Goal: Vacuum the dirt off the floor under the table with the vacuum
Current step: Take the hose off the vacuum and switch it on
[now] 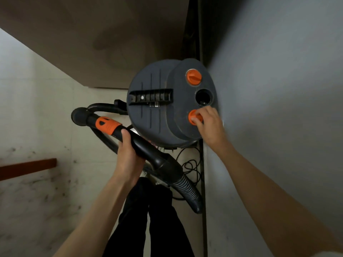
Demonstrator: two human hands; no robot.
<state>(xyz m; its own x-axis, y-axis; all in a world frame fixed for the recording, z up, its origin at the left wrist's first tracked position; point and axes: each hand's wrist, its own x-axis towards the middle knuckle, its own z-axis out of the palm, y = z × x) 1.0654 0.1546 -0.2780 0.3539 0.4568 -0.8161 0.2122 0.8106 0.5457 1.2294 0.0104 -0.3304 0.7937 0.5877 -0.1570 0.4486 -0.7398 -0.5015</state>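
Observation:
A round dark grey canister vacuum (154,108) stands on the floor against the wall, seen from above. Its lid carries two orange knobs and a black port (203,97). My right hand (209,123) pinches the nearer orange knob (193,116); the farther orange knob (194,77) is untouched. My left hand (128,151) grips the black wand handle (141,143) just below its orange collar (107,125). A ribbed black hose (187,188) runs from the handle down toward my legs.
A grey wall (278,108) rises close on the right. A black power cord (191,166) lies coiled by the vacuum's base. The pale floor (37,191) at the left shows dark specks of dirt. A red-brown bar (27,167) juts in from the left edge.

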